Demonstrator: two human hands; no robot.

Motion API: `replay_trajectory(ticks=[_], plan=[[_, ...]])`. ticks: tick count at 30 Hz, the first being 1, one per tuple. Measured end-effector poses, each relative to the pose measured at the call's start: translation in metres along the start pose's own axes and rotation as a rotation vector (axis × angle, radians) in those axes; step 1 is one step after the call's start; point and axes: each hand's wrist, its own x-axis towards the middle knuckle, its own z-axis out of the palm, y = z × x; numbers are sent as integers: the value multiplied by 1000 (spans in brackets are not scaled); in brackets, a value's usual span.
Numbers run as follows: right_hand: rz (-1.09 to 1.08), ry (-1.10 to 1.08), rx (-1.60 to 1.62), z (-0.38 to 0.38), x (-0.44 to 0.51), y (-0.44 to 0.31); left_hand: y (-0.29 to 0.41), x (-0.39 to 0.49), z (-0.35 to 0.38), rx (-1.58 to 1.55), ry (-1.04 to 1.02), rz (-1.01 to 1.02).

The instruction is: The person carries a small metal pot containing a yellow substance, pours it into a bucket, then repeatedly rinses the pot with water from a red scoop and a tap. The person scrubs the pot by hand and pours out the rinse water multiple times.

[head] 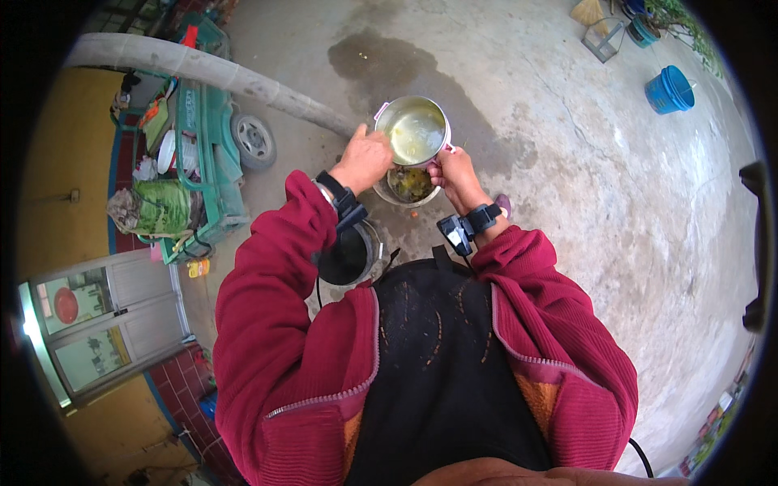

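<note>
A pink-rimmed metal pot (418, 130) is held out in front of me, its wet inside facing up. My right hand (454, 170) grips it by the handle on its lower right side. At the pot's left edge is my left hand (364, 157), fingers curled near the rim; whether it holds the rim or something small I cannot tell. Beneath the pot stands a bucket (436, 195) with yellow and dark scraps (414, 184) in it, partly hidden. Closer to my body, a dark bucket (351, 254) with dark contents is partly covered by my left sleeve.
A grey pillar (243, 79) rises at the upper left beside a green cart (206, 152) loaded with bags. Wet patches darken the concrete floor (377, 58). A blue bucket (664, 92), a dustpan (603, 45) and a broom (586, 12) are at the upper right.
</note>
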Motion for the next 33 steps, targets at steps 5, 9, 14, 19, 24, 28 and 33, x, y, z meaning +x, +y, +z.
replay_trajectory(ticks=[5,9,14,19,24,28,33], plan=[[-40,21,-24,2,6,4,9,5,-5,119,64,49],[-4,42,-19,4,8,7,15,7,-5,169,10,2],[-40,51,-23,6,6,6,14,6,-2,131,-19,-30],[-19,27,16,6,7,6,17,7,-2,154,11,-105],[-67,2,19,6,10,6,24,8,1,38,46,-147],[-23,0,56,5,6,6,15,7,0,-157,113,-104],[-11,-60,65,6,-1,2,-4,5,-9,-276,12,25]])
